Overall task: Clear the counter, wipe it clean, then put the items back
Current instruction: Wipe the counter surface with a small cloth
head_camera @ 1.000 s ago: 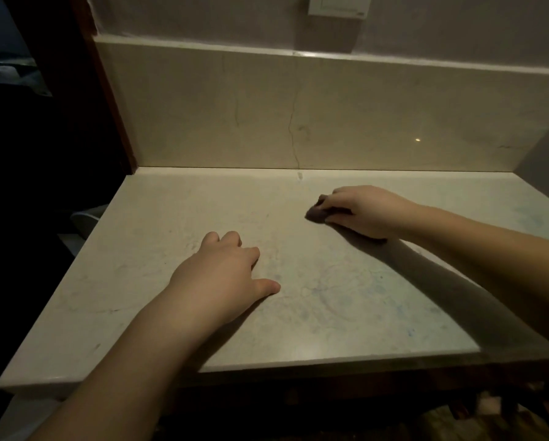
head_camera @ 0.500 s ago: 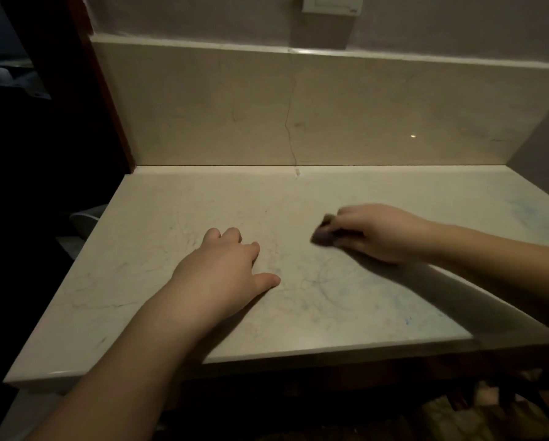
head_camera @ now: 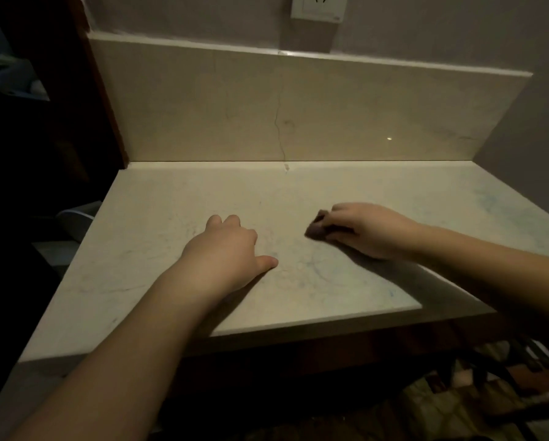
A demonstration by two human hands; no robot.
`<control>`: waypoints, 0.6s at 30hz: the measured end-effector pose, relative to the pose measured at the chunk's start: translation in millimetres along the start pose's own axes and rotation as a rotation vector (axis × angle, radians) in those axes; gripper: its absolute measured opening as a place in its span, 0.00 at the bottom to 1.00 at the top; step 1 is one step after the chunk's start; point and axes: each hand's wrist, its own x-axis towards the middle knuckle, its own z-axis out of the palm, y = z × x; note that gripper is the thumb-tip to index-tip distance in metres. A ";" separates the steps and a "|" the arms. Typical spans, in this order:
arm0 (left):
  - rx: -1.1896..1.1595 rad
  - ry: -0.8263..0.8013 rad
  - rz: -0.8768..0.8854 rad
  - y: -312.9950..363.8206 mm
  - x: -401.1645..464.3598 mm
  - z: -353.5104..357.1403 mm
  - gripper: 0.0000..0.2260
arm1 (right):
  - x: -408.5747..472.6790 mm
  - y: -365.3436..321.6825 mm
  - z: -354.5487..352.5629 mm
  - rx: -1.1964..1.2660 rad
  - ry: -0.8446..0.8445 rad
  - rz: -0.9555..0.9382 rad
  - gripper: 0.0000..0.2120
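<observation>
Where fingers (head_camera: 340, 222) pinch — dark crumpled cloth (head_camera: 316, 229).

counter (head_camera: 177, 218): pale stone, smooth, faint veins, soft sheen
backsplash (head_camera: 346, 109): polished stone, glossy, one hairline crack
cloth (head_camera: 316, 229): dark, matt fabric
socket (head_camera: 318, 7): white glossy plastic
wall (head_camera: 442, 30): matt paint

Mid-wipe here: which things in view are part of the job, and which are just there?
Part of the job:
counter
dark cloth
right hand gripping the cloth
left hand resting on the counter

Just there:
backsplash
wall socket
</observation>
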 end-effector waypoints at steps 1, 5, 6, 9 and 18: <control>0.001 0.004 0.007 -0.7 -0.2 0.8 0.24 | -18.7 -7.7 -1.1 0.017 -0.013 -0.050 0.12; -0.003 0.002 0.021 -1.2 -1.8 0.3 0.25 | -34.5 -5.6 -7.5 0.015 -0.062 -0.079 0.12; -0.004 0.002 0.021 -1.2 -2.5 -0.2 0.25 | -25.8 -0.3 -8.1 0.014 -0.035 -0.043 0.11; 0.001 0.017 0.028 -1.6 -4.8 0.2 0.25 | 1.6 22.9 -4.8 -0.065 0.060 0.056 0.10; -0.026 0.041 0.050 -4.0 -9.4 5.1 0.26 | -41.3 -17.1 -6.9 0.042 0.025 0.180 0.13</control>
